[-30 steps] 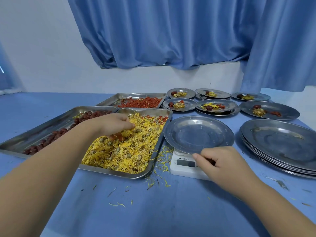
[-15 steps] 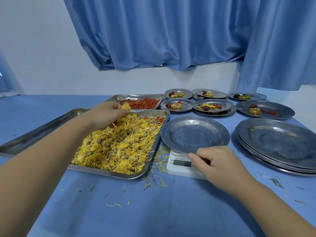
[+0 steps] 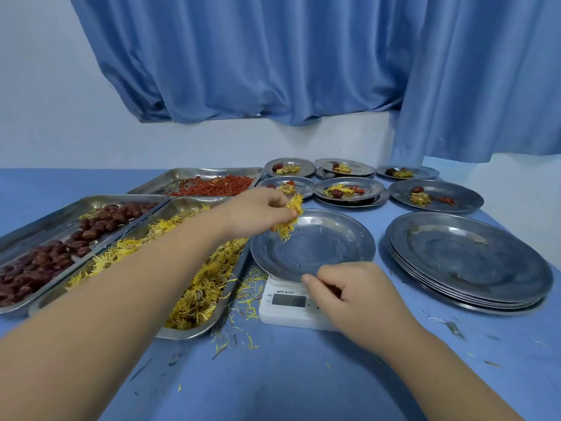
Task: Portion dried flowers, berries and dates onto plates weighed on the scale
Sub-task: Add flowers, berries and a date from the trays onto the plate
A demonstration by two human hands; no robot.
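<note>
— Where are the flowers?
— The flowers (image 3: 290, 217) are pinched in my left hand (image 3: 258, 212), over the far left rim of the plate (image 3: 321, 253) on the scale (image 3: 287, 311).
— And the other hand?
— My right hand (image 3: 355, 296) curls at the plate's near rim. Whether it grips, I cannot tell.
— Any advice?
— I'd drop them low, mid-plate, a little at a time, with hands off before reading.
</note>
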